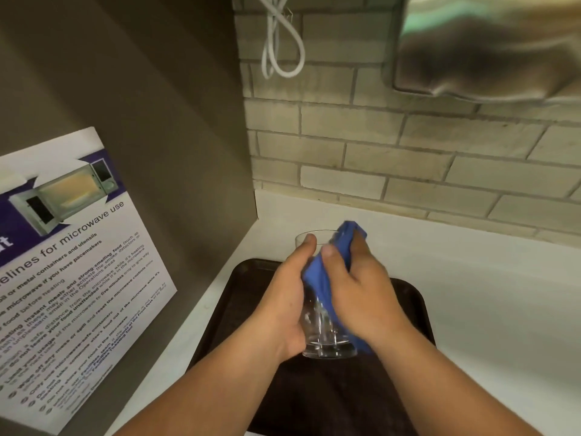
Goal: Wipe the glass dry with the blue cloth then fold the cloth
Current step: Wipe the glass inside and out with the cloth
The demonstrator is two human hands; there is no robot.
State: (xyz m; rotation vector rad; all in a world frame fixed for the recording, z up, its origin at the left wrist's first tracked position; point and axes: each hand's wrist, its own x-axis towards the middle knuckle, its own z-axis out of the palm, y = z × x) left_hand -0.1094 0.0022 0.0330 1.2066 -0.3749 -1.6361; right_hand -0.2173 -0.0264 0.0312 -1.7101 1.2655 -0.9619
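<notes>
Glass (327, 328) gripped by left hand (283, 297); right hand (358, 287) presses blue cloth (317, 278) against it.

Clear glass (327, 328) upright, above dark tray; blue cloth (327, 278) bunched, pressed against its right side and rim.

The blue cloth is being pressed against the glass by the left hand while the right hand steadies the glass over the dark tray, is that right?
Not quite: the head view shows the hands reversed. The right hand presses the blue cloth against the glass, while the left hand steadies it over the dark tray.
</notes>
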